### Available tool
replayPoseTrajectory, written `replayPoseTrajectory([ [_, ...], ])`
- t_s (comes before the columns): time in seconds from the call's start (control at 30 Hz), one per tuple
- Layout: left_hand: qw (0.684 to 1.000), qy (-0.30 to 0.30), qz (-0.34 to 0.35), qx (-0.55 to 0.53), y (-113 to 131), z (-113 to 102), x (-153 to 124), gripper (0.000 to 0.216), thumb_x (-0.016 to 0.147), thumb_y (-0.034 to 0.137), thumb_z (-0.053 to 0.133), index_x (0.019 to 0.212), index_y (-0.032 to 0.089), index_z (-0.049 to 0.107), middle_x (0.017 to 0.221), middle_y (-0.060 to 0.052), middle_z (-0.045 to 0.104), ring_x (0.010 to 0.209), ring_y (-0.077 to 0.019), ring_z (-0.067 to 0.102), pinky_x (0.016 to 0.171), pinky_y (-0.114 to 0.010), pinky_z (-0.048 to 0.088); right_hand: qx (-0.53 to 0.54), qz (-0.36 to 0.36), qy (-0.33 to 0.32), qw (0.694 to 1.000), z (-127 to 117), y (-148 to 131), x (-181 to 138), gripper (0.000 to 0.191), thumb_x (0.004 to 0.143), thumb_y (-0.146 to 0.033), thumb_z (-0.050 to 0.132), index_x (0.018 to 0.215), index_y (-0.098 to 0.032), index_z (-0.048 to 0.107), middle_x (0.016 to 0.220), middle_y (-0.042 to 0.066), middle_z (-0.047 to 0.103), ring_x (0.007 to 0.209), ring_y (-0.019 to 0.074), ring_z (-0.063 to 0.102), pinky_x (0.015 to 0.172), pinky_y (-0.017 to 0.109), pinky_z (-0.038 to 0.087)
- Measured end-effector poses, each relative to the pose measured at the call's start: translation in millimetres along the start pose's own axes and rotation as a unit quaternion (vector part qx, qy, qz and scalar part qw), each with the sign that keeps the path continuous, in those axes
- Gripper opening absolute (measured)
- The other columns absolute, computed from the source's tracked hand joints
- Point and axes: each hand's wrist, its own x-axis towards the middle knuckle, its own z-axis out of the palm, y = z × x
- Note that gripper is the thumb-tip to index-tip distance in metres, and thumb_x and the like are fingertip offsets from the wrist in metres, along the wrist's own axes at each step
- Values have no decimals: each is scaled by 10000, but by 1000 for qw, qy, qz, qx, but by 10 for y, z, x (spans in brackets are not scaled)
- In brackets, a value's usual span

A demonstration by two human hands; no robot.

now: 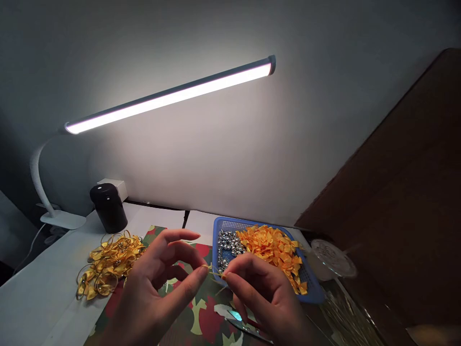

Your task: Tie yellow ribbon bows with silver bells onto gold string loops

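Note:
My left hand (pixel 162 283) pinches one end of a thin yellow cord (pixel 215 273) between thumb and forefinger, its other fingers loosely curled. Close beside it, my right hand (pixel 262 298) pinches the same cord near a small orange bit at the fingertips. The short span between both pinches hangs above a camouflage-patterned mat (pixel 207 312). Under my right hand lies a pointed metal tool (pixel 239 323), partly hidden, so its kind does not show. A pile of gold loops with folded yellow ribbon pieces (pixel 110 262) rests left of my left hand.
A blue plastic basket (pixel 216 240) holds silver beads (pixel 230 245) and orange ribbon pieces (pixel 272 247). Right of it are a clear round container (pixel 333 259) and thin wire-like strands (pixel 349 312). A black jar (pixel 109 209) and a lit lamp (pixel 169 98) stand at the left.

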Motion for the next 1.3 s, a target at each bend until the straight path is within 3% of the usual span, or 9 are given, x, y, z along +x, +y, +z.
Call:
replayPoseTrajectory([
  [0.23,1000,22,3,0,14,25,-9,273,710,363,684,926,218,601,675,11,618,598,-129,562,554,-187,458,-24,3,-5,1000,-40,30,12,334,688,-498,681,685,-177,588,466,-78,332,410,55,252,418,223,162],
  [0.37,999,42,29,1,8,7,-15,248,716,370,668,907,220,624,774,-23,650,768,-183,610,645,-218,496,11,15,-4,1000,-34,44,1,349,674,-510,700,686,-179,587,475,-99,216,401,44,155,390,216,89],
  [0.5,999,-31,23,7,-22,-9,-36,367,688,340,684,1032,242,604,903,-36,671,869,-210,609,772,-262,478,5,8,10,1000,-25,42,-14,337,689,-505,692,691,-184,590,449,-97,233,398,47,158,390,219,92],
  [0.63,996,-83,-2,10,-44,28,-44,403,704,327,674,1084,232,580,854,-37,666,803,-205,611,727,-272,458,-23,-17,4,1000,-24,44,-21,345,695,-515,673,677,-182,587,466,-87,237,415,55,179,399,223,96],
  [0.77,998,-59,1,-13,-30,55,-28,360,737,337,653,1062,228,543,688,11,622,722,-183,588,692,-266,426,-28,-25,12,999,-23,62,-37,326,691,-506,677,695,-187,611,475,-82,256,409,56,185,394,228,95],
  [1.0,999,-28,-7,-39,-15,30,-25,414,726,335,659,1091,216,505,694,7,617,721,-191,587,672,-277,415,-50,-59,38,996,-30,50,-42,277,690,-471,679,692,-197,642,494,-72,240,454,80,220,443,245,140],
  [1.3,999,-8,13,-46,-28,16,-27,406,696,285,688,1069,206,548,669,5,622,683,-180,582,667,-271,445,-90,-65,11,994,-4,7,-53,216,686,-426,687,715,-212,691,481,-84,157,453,83,172,454,256,123],
])
